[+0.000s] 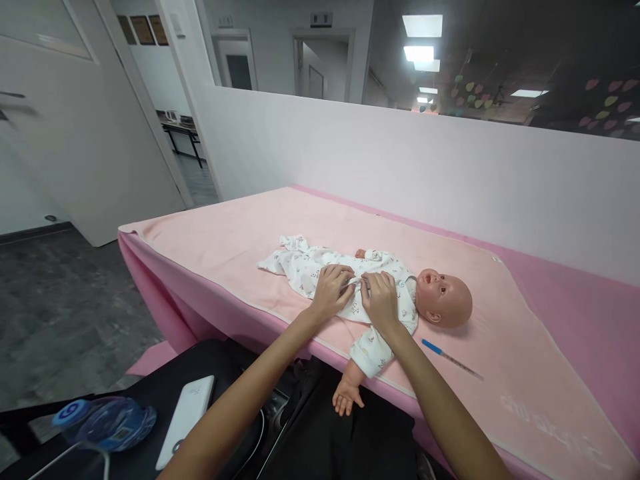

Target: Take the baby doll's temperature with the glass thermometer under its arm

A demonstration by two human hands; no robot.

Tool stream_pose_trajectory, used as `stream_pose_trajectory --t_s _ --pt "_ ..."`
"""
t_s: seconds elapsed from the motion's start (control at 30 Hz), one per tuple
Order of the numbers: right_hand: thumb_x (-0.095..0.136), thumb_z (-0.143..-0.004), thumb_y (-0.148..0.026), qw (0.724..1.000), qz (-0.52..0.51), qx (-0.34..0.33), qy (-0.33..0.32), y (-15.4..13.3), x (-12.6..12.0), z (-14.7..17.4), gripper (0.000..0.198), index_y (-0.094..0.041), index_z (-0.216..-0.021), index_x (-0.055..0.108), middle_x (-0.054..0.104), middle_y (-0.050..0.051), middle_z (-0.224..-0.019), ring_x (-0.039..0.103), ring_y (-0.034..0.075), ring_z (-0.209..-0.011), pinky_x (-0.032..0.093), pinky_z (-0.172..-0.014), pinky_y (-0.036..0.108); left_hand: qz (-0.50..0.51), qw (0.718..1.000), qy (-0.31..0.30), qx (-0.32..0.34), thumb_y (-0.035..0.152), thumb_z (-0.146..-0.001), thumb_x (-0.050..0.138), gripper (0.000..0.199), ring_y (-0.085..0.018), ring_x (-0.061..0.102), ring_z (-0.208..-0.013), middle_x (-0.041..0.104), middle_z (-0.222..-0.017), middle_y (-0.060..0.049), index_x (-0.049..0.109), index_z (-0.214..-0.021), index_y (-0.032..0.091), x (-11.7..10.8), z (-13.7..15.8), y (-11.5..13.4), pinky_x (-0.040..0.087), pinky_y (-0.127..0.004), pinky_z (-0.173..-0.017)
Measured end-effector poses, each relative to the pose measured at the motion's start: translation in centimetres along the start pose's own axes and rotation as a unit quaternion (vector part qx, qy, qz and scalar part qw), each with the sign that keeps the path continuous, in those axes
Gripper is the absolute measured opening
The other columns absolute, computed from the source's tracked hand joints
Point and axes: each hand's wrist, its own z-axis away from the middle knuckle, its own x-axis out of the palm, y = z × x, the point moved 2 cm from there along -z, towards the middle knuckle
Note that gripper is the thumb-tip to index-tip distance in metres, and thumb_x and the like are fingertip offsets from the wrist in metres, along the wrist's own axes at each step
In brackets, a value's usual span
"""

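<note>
A baby doll (444,298) lies on its back on a pink padded sheet, head to the right. It wears a white patterned baby outfit (305,267) whose empty-looking leg end spreads to the left. My left hand (332,291) pinches the cloth at the doll's middle, fingers curled. Close beside it, my right hand (381,300) grips the same front of the outfit. A small fold of white fabric shows between my fingertips; whether there is a tie or fastener in it I cannot tell. One doll arm hangs over the table's near edge.
A blue-capped thermometer-like stick (453,360) lies on the pink sheet (215,233) near the doll's head. Left of my lap, a black seat (225,380) bears a white power bank (186,420) and a plastic bottle (107,421). A white wall (400,160) borders the table's far side.
</note>
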Motion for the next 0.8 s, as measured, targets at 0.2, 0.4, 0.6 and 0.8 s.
stream_pose_trajectory --t_s 0.2,0.4,0.6,0.8 --pt "0.042 -0.087 -0.018 1.000 -0.007 0.001 -0.003 -0.09 -0.14 0.00 0.014 -0.018 -0.087 0.056 0.063 0.004 -0.081 0.055 0.018 -0.082 0.035 -0.087 0.035 0.027 0.999 0.019 -0.005 0.018 -0.079 0.049 0.007 -0.018 0.050 -0.091 0.058 -0.095 -0.003 0.055 -0.083 0.020 -0.25 0.03 0.10 0.035 -0.035 -0.083" --pt "0.040 -0.088 -0.020 1.000 0.000 -0.001 -0.006 0.01 -0.05 -0.02 0.016 -0.019 -0.082 0.055 0.062 0.004 -0.077 0.054 0.018 -0.081 0.036 -0.083 0.034 0.044 0.998 0.031 -0.025 0.017 -0.077 0.052 0.009 -0.018 0.051 -0.091 0.059 -0.093 -0.003 0.058 -0.082 0.021 -0.33 0.09 0.05 0.035 -0.036 -0.085" --pt "0.041 -0.089 -0.021 1.000 0.006 -0.001 -0.009 -0.02 -0.13 -0.01 0.016 -0.019 -0.081 0.054 0.061 0.003 -0.076 0.053 0.017 -0.079 0.035 -0.083 0.033 0.074 0.994 0.053 -0.057 0.012 -0.072 0.055 0.011 -0.018 0.052 -0.089 0.059 -0.087 -0.001 0.060 -0.075 0.022 -0.47 -0.05 0.00 0.035 -0.036 -0.085" --pt "0.040 -0.089 -0.021 1.000 0.002 -0.001 -0.013 -0.03 -0.14 -0.01 0.016 -0.019 -0.080 0.054 0.060 0.003 -0.074 0.053 0.017 -0.078 0.036 -0.082 0.034 0.081 0.994 0.035 -0.071 0.010 -0.069 0.054 0.011 -0.018 0.052 -0.087 0.058 -0.084 -0.001 0.055 -0.066 0.020 -0.49 -0.12 -0.01 0.036 -0.036 -0.085"
